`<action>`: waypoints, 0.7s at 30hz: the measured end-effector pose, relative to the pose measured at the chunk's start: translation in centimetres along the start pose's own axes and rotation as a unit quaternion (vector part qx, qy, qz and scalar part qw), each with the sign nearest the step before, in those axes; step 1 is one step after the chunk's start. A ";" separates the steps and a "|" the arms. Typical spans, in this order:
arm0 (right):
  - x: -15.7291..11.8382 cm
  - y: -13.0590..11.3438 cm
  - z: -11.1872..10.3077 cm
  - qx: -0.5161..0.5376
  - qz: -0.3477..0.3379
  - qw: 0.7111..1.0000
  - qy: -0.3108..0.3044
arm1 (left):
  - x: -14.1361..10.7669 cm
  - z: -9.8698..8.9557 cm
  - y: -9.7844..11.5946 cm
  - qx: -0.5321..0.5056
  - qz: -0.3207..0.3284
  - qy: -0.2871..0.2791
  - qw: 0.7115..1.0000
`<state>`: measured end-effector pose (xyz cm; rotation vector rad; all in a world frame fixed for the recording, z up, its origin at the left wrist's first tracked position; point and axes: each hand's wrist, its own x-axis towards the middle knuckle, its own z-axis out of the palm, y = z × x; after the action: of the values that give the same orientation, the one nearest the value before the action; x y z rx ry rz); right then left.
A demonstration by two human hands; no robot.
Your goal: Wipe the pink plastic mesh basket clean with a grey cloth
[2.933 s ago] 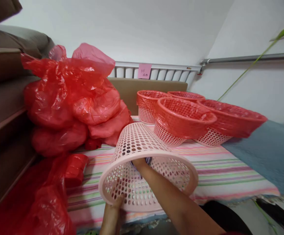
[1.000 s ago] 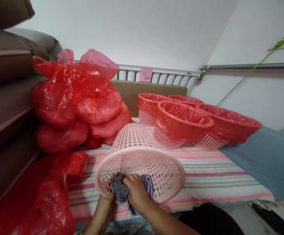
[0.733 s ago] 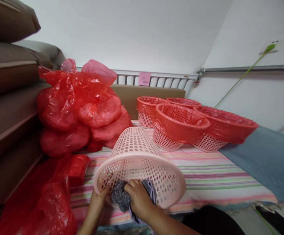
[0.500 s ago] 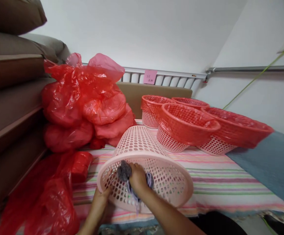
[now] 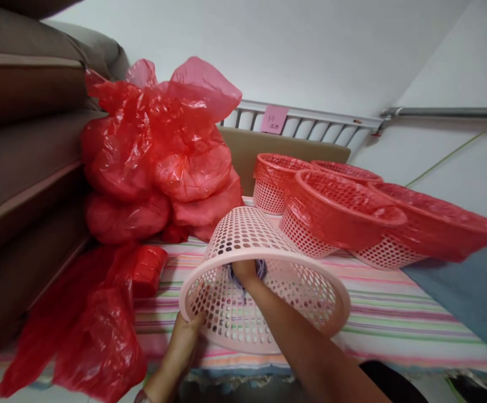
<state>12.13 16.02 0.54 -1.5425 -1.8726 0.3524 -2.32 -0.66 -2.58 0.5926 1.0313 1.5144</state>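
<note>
Left hand (image 5: 191, 330) closes on the near rim of the basket (image 5: 247, 230), thumb over the edge, basket lying on its side on the sheet (image 5: 394, 313). Right hand (image 5: 246, 272), inside the basket, grips a bunched cloth (image 5: 261, 269), fingertips hidden. Beyond the right hand, four lined baskets (image 5: 340, 215) stand right of red bags (image 5: 193, 162); the pink note (image 5: 274, 119) behind reads apparently "311", lower line illegible.
</note>
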 end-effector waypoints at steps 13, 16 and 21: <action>-15.0 -2.6 -3.9 -0.095 -0.127 0.958 -0.239 | -0.7 1.1 1.6 -0.061 -0.011 -0.024 0.998; -14.6 -2.8 -3.9 -0.102 -0.126 0.956 -0.245 | -0.7 1.3 1.9 -0.084 -0.025 -0.009 0.996; -14.6 -3.2 -4.0 -0.113 -0.117 0.957 -0.242 | -0.9 1.5 1.4 -0.116 -0.042 -0.016 0.992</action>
<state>13.34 0.58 0.64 -1.4439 -2.5251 0.4498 -1.65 -1.04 -0.52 0.4033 0.8301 1.5204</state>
